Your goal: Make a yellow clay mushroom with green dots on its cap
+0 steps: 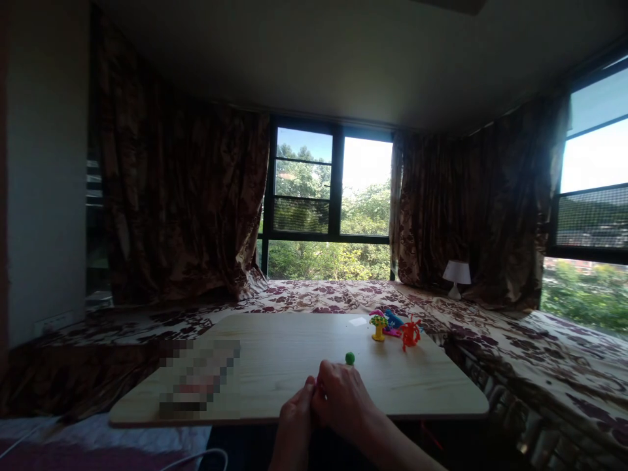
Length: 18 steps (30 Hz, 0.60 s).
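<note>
My left hand (296, 407) and my right hand (341, 394) meet over the near edge of a pale wooden table (275, 360). Their fingers are closed and pressed together; whatever is between them is hidden. Just beyond my right knuckles lies a small round green lump (350, 358). Farther back on the right stand several colourful figures, which look like modelling clay. One is a yellow mushroom-like shape (378, 331) with a green-dotted top. A blue figure (393, 320) with magenta parts is behind it, and an orange-red, many-legged figure (411, 334) is to the right.
A small white slip (358, 321) lies near the table's far edge. The left side of the table has a pixelated patch (206, 379). Flowered cloth (530, 366) covers the ledge around the table, with a white lamp (456, 273) at back right. A white cable (196, 454) runs lower left.
</note>
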{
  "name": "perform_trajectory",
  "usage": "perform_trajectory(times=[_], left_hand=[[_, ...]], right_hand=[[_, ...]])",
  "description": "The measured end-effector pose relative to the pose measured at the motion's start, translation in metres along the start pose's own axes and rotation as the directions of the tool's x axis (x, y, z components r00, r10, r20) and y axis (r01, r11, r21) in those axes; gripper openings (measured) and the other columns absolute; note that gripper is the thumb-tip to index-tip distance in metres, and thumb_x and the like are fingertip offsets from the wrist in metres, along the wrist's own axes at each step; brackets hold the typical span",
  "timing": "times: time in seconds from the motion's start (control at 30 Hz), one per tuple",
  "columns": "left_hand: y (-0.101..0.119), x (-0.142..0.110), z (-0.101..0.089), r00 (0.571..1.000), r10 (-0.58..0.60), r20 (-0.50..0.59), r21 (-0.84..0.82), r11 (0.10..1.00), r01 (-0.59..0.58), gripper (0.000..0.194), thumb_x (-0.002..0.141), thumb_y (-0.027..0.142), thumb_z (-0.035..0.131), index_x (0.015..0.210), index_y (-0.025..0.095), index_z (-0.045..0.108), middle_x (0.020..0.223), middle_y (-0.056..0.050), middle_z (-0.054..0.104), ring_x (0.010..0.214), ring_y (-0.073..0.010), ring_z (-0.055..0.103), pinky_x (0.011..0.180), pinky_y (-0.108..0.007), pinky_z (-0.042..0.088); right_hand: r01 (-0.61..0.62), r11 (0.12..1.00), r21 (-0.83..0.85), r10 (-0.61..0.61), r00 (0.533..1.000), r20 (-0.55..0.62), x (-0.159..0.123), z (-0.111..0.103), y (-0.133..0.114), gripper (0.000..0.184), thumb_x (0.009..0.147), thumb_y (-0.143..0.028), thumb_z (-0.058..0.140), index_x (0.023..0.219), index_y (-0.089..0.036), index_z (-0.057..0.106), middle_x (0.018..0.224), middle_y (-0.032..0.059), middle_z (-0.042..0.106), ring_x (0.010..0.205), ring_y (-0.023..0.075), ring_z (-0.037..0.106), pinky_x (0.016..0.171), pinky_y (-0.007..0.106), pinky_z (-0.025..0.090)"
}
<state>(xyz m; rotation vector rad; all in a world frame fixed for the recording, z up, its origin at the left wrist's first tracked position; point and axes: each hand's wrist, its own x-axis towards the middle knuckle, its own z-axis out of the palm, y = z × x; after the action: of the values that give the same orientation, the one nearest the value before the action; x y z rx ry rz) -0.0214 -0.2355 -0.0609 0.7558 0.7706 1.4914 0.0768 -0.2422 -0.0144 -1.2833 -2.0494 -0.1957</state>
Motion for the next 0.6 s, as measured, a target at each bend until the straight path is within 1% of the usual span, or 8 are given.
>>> perform_trajectory(times=[0.1,0.13,0.2,0.27,0.33,0.43,0.5,0.6], left_hand=[[0.009,-0.003,0.004,0.992,-0.050,0.112,-0.119,0.991,0.063,0.018,0.069,0.026,0.064,0.081,0.013,0.066,0.076,-0.007,0.067,0.069,-0.0165,0.060,0.059,-0.025,0.047],[0.013,-0.004,0.005,0.990,-0.055,0.131,-0.158,0.985,0.075,0.019,0.070,0.025,0.064,0.085,0.013,0.066,0.081,-0.008,0.067,0.074,-0.0170,0.060,0.063,-0.026,0.048],[0.016,-0.004,0.004,0.986,-0.060,0.154,-0.207,0.974,0.092,0.018,0.070,0.023,0.064,0.085,0.012,0.065,0.084,-0.008,0.067,0.075,-0.0162,0.060,0.064,-0.025,0.048],[0.015,-0.002,0.001,0.982,-0.067,0.176,-0.209,0.972,0.104,0.016,0.071,0.024,0.063,0.080,0.012,0.064,0.076,-0.005,0.066,0.066,-0.0131,0.059,0.056,-0.023,0.046],[0.010,0.000,-0.002,0.976,-0.058,0.209,-0.171,0.981,0.095,0.018,0.073,0.030,0.060,0.072,0.011,0.063,0.060,-0.002,0.061,0.051,-0.0095,0.053,0.046,-0.020,0.041],[0.004,0.000,-0.001,0.973,-0.012,0.228,-0.093,0.995,0.033,0.030,0.075,0.038,0.056,0.061,0.012,0.059,0.040,0.003,0.046,0.037,-0.0074,0.041,0.038,-0.020,0.034],[0.005,-0.003,0.004,0.978,0.007,0.206,-0.068,0.998,0.008,0.031,0.074,0.040,0.057,0.060,0.012,0.059,0.040,0.003,0.047,0.037,-0.0083,0.042,0.038,-0.021,0.034],[0.011,-0.011,0.012,0.989,-0.008,0.149,-0.087,0.996,0.021,0.025,0.071,0.036,0.061,0.066,0.012,0.061,0.053,-0.001,0.058,0.046,-0.0117,0.051,0.042,-0.022,0.038]], right_hand=[[-0.062,0.994,0.088,0.065,0.997,-0.028,0.003,-0.001,0.000,0.005,0.071,-0.015,0.049,0.073,-0.018,0.052,0.065,0.0006,0.061,0.059,0.0127,0.054,0.054,0.022,0.030],[-0.057,0.990,0.132,0.061,0.998,-0.028,0.004,-0.004,0.000,0.006,0.073,-0.016,0.048,0.075,-0.019,0.054,0.067,0.0002,0.062,0.060,0.0122,0.054,0.055,0.021,0.031],[0.002,0.979,0.206,-0.002,1.000,0.002,0.003,-0.015,0.001,0.010,0.077,-0.018,0.047,0.081,-0.020,0.056,0.071,-0.0003,0.062,0.064,0.0113,0.054,0.057,0.020,0.033],[0.078,0.967,0.243,-0.094,0.994,0.054,0.002,-0.026,0.002,0.014,0.079,-0.020,0.047,0.087,-0.022,0.058,0.076,-0.0009,0.063,0.066,0.0108,0.054,0.059,0.019,0.035],[0.136,0.960,0.246,-0.165,0.981,0.100,0.002,-0.035,0.004,0.016,0.078,-0.021,0.049,0.091,-0.024,0.058,0.077,-0.0016,0.063,0.067,0.0107,0.055,0.060,0.018,0.035],[0.172,0.962,0.211,-0.198,0.974,0.108,0.001,-0.041,0.006,0.012,0.075,-0.022,0.052,0.085,-0.023,0.058,0.075,-0.0016,0.062,0.067,0.0112,0.055,0.059,0.019,0.035],[0.145,0.973,0.180,-0.162,0.983,0.082,0.001,-0.039,0.005,0.008,0.074,-0.023,0.052,0.080,-0.021,0.057,0.072,-0.0013,0.062,0.063,0.0114,0.054,0.056,0.020,0.033],[0.080,0.985,0.152,-0.087,0.996,0.037,0.001,-0.028,0.000,0.009,0.075,-0.022,0.049,0.081,-0.020,0.055,0.065,-0.0014,0.061,0.057,0.0116,0.053,0.051,0.021,0.030]])
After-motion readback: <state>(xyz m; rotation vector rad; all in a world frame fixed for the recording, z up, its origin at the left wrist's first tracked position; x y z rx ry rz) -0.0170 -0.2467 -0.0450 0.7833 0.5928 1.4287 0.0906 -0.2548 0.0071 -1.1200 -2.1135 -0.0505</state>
